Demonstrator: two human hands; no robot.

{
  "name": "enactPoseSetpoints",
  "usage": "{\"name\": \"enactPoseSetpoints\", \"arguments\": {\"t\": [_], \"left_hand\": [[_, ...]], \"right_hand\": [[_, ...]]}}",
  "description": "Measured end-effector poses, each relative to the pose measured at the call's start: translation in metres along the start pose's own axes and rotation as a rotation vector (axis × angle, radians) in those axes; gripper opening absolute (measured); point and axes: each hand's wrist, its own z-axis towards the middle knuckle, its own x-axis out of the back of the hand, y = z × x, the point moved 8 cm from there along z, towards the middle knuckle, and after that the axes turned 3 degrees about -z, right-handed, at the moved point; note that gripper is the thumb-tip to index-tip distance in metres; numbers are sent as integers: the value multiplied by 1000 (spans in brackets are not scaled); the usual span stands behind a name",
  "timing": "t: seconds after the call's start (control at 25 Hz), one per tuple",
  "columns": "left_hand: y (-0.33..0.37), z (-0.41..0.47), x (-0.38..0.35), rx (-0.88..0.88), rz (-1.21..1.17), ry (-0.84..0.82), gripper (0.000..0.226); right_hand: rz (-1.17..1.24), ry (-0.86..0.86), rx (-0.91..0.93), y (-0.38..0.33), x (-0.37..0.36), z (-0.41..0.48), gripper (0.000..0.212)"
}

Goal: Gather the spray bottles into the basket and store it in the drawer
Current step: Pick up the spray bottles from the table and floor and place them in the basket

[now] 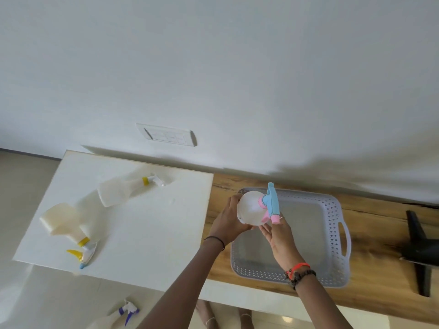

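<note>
Your left hand (229,222) grips the round spray bottle (250,207) above the far left corner of the grey basket (261,273). Your right hand (279,236) steadies it, fingers fairly straight. Lower before release: the rounded body may roll, and the blue trigger head (272,200) may snag the basket rim.

Nothing legible is showing in this view. The round spray bottle (251,207) over the basket is showing no readable print, and motion blur is smearing it. The two yellow-collared bottles (118,193) lying on the white surface at the left are looking plain from here. The wall switch plate (168,136) at the far side is carrying faint marks, too small and soft to read.
</note>
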Motion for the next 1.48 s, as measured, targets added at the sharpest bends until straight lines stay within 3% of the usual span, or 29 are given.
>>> {"name": "enactPoseSetpoints", "arguments": {"t": [0.2, 0.88, 1.32, 1.48], "left_hand": [[-6, 15, -26, 10, 262, 59, 80], [-21, 36, -50, 102, 644, 133, 64], [-14, 20, -44, 72, 508, 214, 63], [-15, 7, -35, 90, 456, 202, 69]], "right_hand": [[21, -18, -22, 18, 12, 25, 40], [-23, -107, -42, 30, 2, 67, 39], [28, -74, -159, 27, 1, 62, 42], [36, 132, -224, 30, 18, 49, 44]]}}
